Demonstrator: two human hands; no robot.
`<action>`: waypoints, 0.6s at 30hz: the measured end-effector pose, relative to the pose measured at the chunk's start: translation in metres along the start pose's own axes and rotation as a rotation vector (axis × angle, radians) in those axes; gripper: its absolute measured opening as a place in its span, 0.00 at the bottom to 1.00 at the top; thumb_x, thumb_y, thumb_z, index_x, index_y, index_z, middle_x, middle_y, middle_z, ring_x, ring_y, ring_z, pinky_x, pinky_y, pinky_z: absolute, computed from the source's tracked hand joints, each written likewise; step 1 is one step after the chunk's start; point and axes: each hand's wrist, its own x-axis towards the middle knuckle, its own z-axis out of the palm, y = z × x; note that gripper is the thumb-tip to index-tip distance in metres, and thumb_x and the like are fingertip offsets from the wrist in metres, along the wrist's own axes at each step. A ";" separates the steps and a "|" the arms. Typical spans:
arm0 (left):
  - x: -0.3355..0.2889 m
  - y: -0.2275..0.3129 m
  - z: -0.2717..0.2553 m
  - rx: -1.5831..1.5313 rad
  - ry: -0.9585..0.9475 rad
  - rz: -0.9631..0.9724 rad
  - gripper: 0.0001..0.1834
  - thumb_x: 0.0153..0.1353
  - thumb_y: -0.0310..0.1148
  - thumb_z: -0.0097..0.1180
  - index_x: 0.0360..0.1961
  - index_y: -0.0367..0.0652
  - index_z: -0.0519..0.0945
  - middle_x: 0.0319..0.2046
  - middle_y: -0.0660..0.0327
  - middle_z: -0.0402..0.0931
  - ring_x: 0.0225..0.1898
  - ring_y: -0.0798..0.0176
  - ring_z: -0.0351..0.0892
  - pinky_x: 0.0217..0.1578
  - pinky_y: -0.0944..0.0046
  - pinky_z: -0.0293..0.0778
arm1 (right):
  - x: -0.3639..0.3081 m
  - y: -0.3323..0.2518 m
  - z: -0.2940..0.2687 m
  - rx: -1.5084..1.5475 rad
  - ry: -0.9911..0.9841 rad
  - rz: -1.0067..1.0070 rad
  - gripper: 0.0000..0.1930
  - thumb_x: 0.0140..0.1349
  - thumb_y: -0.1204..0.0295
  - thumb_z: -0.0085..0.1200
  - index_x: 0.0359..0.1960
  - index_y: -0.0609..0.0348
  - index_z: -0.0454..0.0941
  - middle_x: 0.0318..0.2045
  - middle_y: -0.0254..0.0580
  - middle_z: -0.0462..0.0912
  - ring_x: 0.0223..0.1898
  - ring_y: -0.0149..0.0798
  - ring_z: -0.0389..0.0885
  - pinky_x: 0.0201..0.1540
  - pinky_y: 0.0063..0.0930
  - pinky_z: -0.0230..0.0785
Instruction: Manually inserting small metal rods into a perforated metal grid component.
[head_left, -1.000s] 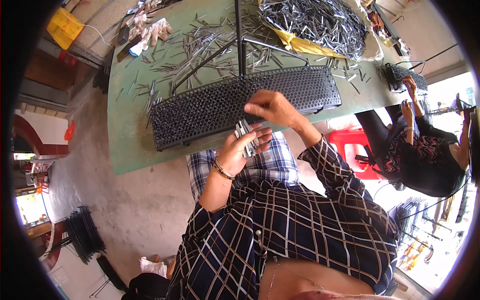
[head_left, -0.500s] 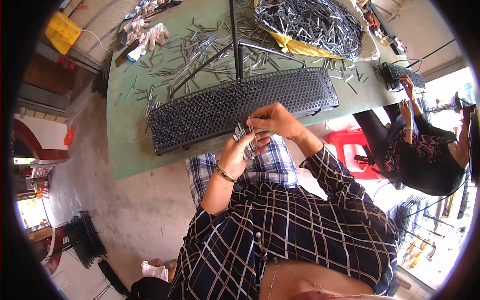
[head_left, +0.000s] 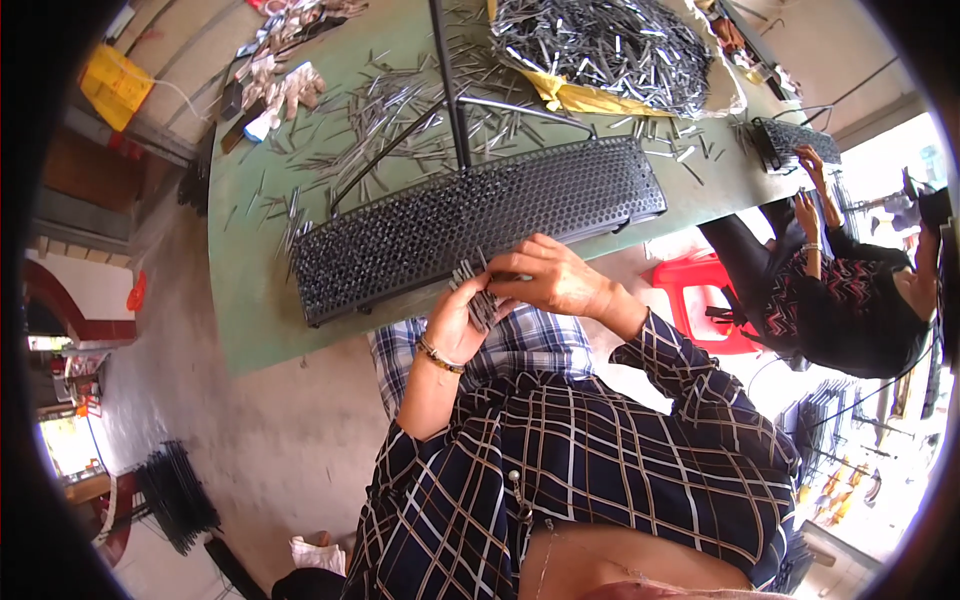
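My left hand is closed round a bundle of thin grey metal strips, held in front of the table edge. My right hand meets it there, its thumb and fingers pinched beside a single strip that stands up from the bundle; its fingertips partly hide the strip. Just beyond both hands lies a long black perforated rack with rows of round holes. Short strips fill many holes in its left part, while its right part shows bare holes. Black rods rise from the rack's far side.
Loose strips are strewn over the green table. A yellow-edged sack heaped with strips lies at the back, gloves at back left. At right, a co-worker handles another rack near a red stool.
The right hand has turned and come closer over the bundle in the left hand. The left hand has shifted slightly left and down. The view has moved a little.
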 end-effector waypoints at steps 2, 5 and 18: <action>-0.003 0.000 0.004 -0.007 0.048 -0.022 0.14 0.65 0.34 0.40 0.45 0.38 0.74 0.42 0.57 0.76 0.44 0.61 0.75 0.50 0.60 0.68 | -0.004 0.002 0.004 -0.045 -0.001 -0.098 0.16 0.41 0.66 0.60 0.35 0.51 0.80 0.43 0.34 0.75 0.38 0.34 0.73 0.39 0.27 0.64; -0.002 0.000 0.005 0.015 0.003 -0.039 0.14 0.65 0.35 0.40 0.44 0.39 0.74 0.41 0.58 0.76 0.43 0.61 0.75 0.49 0.59 0.69 | -0.008 0.001 0.003 -0.072 0.016 -0.115 0.16 0.42 0.64 0.59 0.35 0.54 0.80 0.43 0.35 0.75 0.38 0.34 0.73 0.38 0.28 0.65; -0.011 0.000 0.020 0.107 -0.005 -0.045 0.19 0.64 0.41 0.44 0.50 0.39 0.70 0.43 0.57 0.76 0.45 0.58 0.77 0.45 0.55 0.74 | -0.011 -0.009 0.000 0.510 0.317 0.475 0.06 0.57 0.74 0.54 0.35 0.62 0.74 0.34 0.40 0.78 0.33 0.37 0.76 0.37 0.28 0.69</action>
